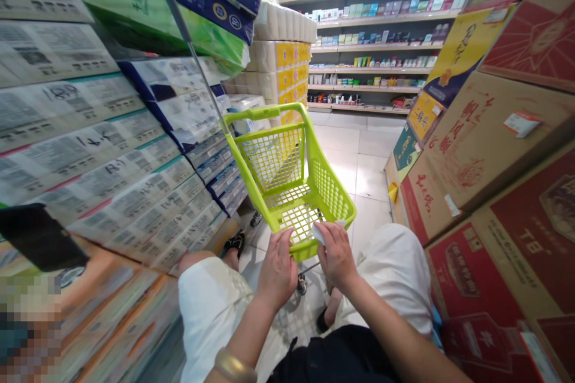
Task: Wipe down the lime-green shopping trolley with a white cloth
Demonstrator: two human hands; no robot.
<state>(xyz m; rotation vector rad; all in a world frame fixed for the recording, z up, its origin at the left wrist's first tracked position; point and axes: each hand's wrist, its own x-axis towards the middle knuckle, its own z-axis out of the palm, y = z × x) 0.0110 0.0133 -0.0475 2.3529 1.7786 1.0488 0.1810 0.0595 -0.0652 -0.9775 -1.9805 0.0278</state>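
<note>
A lime-green plastic shopping cart (332, 176) with a perforated basket stands in front of my knees, its handle on the far side. My left hand (279, 269) is closed over the near rim of the basket, fingers curled inward. Beside it, my right hand (335, 254) pinches a white wipe or tissue (318, 233) against the same rim, near the right corner. Part of the white piece shows between the fingers and the rim; the rest is hidden, so I cannot tell its full size. Through the basket's grid the floor shows.
Stacked printed packs (112, 149) line the left side, with a dark phone-like slab (42, 236) at the left edge. Cardboard cartons (467, 131) rise close on the right. A thin metal pole (179, 18) slants behind the cart. Product shelves (372, 48) stand beyond the tiled floor (341, 131).
</note>
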